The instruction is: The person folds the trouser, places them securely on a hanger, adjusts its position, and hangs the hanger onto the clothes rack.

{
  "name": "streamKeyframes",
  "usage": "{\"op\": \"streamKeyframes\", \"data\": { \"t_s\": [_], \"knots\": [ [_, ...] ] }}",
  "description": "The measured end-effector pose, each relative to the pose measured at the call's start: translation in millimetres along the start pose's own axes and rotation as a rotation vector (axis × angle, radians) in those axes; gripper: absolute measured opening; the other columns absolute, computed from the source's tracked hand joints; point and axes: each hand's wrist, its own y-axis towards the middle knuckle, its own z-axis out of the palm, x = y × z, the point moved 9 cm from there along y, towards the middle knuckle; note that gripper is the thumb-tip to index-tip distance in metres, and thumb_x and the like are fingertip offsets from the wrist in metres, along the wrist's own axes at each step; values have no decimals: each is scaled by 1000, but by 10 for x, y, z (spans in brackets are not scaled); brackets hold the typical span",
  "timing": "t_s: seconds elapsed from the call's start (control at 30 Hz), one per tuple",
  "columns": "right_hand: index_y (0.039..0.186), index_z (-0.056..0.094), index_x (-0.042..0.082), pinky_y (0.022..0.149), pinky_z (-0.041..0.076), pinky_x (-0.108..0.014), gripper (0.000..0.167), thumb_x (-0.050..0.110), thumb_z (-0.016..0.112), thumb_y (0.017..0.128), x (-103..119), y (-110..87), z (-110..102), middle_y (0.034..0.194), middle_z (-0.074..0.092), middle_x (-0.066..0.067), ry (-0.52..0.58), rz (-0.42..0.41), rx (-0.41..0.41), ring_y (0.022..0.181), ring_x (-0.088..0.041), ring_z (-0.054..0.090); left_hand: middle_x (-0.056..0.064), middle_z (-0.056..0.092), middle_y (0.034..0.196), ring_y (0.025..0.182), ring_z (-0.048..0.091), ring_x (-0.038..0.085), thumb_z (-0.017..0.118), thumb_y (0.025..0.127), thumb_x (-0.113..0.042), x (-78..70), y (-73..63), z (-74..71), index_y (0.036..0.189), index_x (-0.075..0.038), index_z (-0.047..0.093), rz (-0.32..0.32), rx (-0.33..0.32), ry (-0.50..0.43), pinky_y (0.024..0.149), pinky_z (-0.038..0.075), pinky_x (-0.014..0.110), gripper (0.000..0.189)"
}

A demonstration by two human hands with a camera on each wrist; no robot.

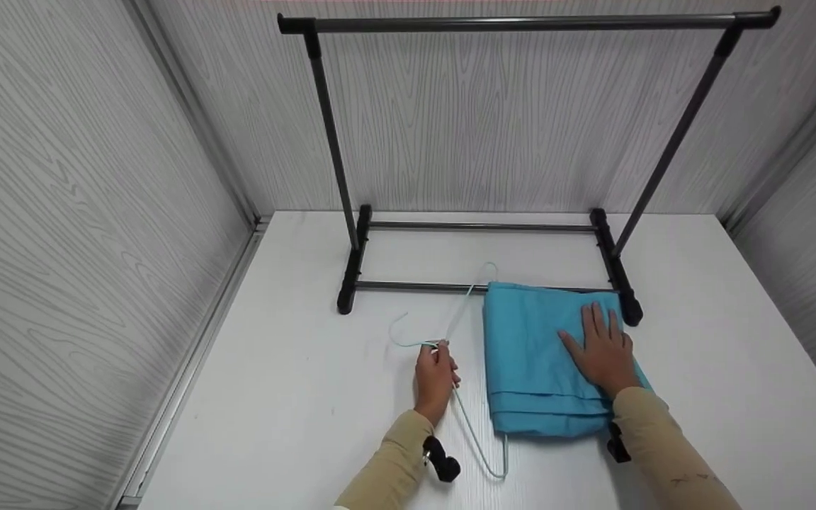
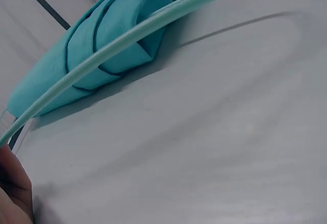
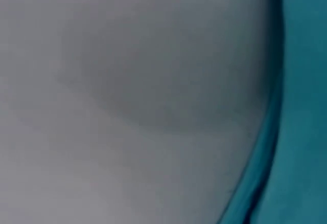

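A pale mint hanger [image 1: 467, 419] stands with its hook to the left, and my left hand [image 1: 436, 379] pinches it just below the hook. In the left wrist view the hanger's bar [image 2: 127, 37] crosses above the table. Its far end and near corner show at the left edge of a folded blue cloth [image 1: 528, 347], which hides the rest. On the right part of this cloth my right hand [image 1: 603, 354] lies flat with fingers spread. The right wrist view shows only the cloth's edge [image 3: 304, 106] beside the white table.
Behind the cloth stands a black garment rack [image 1: 521, 24] with a high top rail and two low crossbars [image 1: 436, 287]. The cloth's far edge overlaps the front crossbar. Grey wood-grain panels [image 1: 96, 212] enclose the white table [image 1: 273, 397] at the left, back and right.
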Motion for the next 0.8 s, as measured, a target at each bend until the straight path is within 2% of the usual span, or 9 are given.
{"op": "streamKeyframes", "data": {
  "t_s": [0.2, 0.53, 0.8],
  "knots": [
    [148, 21, 4, 98, 14, -66, 79, 56, 42, 92, -16, -43, 12, 152, 15, -19, -7, 14, -56, 137, -41, 7, 2, 52, 65, 46, 50, 14, 43, 100, -22, 21, 0, -4, 110, 2, 54, -5, 35, 3, 44, 47, 30, 28],
    [147, 23, 6, 94, 15, -70, 78, 58, 40, 92, -24, -80, 14, 152, 17, -16, -20, 51, -86, 138, -39, 8, 3, 52, 67, 49, 52, 14, 43, 100, -27, 45, 34, -8, 105, 1, 55, -28, 59, 45, 48, 49, 30, 31],
    [147, 27, 9, 94, 15, -70, 73, 55, 41, 93, -53, -93, -16, 152, 20, -14, 10, 48, -116, 138, -37, 9, 3, 52, 67, 50, 53, 14, 43, 100, -26, 44, 30, 22, 101, 1, 54, 11, 79, 63, 48, 49, 29, 30]
  ]
}}
